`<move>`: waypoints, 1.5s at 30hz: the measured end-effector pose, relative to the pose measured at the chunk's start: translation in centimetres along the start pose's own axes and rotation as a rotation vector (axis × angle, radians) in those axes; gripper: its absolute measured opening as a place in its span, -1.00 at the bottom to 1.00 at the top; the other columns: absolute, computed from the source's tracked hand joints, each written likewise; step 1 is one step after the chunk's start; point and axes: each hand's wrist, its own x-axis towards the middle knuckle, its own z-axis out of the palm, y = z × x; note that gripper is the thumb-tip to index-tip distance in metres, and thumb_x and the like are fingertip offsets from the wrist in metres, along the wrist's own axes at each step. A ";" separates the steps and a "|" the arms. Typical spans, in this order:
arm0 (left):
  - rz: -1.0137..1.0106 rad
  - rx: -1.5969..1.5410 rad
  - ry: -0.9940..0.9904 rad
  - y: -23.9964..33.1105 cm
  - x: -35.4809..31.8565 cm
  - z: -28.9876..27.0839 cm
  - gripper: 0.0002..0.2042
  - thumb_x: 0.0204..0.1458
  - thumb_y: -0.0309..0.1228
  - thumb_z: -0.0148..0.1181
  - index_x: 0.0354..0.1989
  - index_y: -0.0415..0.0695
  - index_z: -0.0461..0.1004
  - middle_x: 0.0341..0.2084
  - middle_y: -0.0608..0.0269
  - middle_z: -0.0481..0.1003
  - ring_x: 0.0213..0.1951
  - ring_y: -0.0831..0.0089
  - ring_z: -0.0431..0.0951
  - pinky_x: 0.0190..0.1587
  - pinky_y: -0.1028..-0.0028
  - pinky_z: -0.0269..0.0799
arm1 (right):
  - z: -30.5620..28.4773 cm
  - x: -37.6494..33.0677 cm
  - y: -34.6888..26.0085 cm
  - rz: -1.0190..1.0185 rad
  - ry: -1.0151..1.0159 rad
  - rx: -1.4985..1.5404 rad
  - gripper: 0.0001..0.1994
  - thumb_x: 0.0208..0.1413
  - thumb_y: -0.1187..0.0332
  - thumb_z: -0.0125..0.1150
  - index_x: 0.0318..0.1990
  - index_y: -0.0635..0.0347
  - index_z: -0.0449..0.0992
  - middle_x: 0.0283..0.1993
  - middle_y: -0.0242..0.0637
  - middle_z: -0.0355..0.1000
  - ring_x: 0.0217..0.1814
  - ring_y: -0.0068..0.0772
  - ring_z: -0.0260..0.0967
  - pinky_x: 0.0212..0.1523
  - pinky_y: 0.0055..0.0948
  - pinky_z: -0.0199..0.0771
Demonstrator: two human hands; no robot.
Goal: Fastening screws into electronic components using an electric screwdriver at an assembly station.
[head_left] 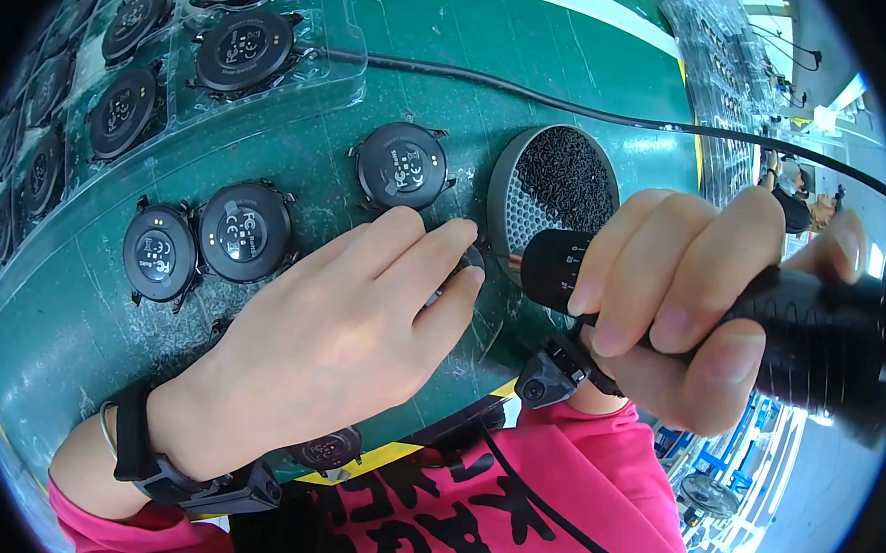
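My left hand (345, 336) lies palm down on the green bench (456, 37), its fingers pressing on a round black watch case (469, 263) that is mostly hidden under them. My right hand (687, 304) grips a black electric screwdriver (811, 331), whose front end points left toward the left fingertips. Three more black watch case backs lie face down nearby: one (402, 164) just beyond my left fingers, two (245, 231) (160, 255) to the left. A round grey dish of small black screws (558, 187) stands right behind the screwdriver's front end.
Clear plastic trays (143, 71) holding several black watch cases fill the far left. A black cable (572, 108) crosses the bench behind the dish. Another watch case (326, 449) lies at the bench's near edge, by yellow-black tape (373, 461). A person sits far right.
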 end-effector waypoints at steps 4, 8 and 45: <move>0.005 -0.012 -0.018 0.2 0.1 0.0 -0.60 -0.21 -0.49 0.35 -0.10 -0.23 0.53 0.03 0.06 0.43 -0.23 0.17 0.48 -0.24 0.35 0.53 | -0.1 -0.1 -0.5 0.014 -0.041 -0.017 -0.53 0.28 0.35 0.06 0.29 0.12 0.10 -0.39 -0.36 0.27 -0.62 -0.53 0.27 -0.54 -0.46 0.43; -0.010 0.007 -0.013 0.3 -0.1 -0.1 -0.62 -0.17 -0.49 0.32 -0.10 -0.24 0.53 0.03 0.06 0.43 -0.23 0.17 0.48 -0.24 0.36 0.53 | 0.1 0.1 -0.3 0.034 -0.077 -0.013 -0.52 0.27 0.36 0.07 0.30 0.11 0.10 -0.39 -0.36 0.28 -0.61 -0.54 0.27 -0.53 -0.47 0.43; -0.264 -0.266 0.023 -0.3 0.8 -1.0 -0.82 0.10 -0.52 0.21 -0.21 -0.41 0.56 -0.38 0.19 0.48 -0.50 0.44 0.36 -0.46 0.58 0.40 | 4.3 -0.4 1.2 0.005 0.316 0.055 -0.57 0.21 0.40 0.18 0.23 0.10 0.30 -0.48 -0.38 0.39 -0.62 -0.51 0.39 -0.65 -0.62 0.51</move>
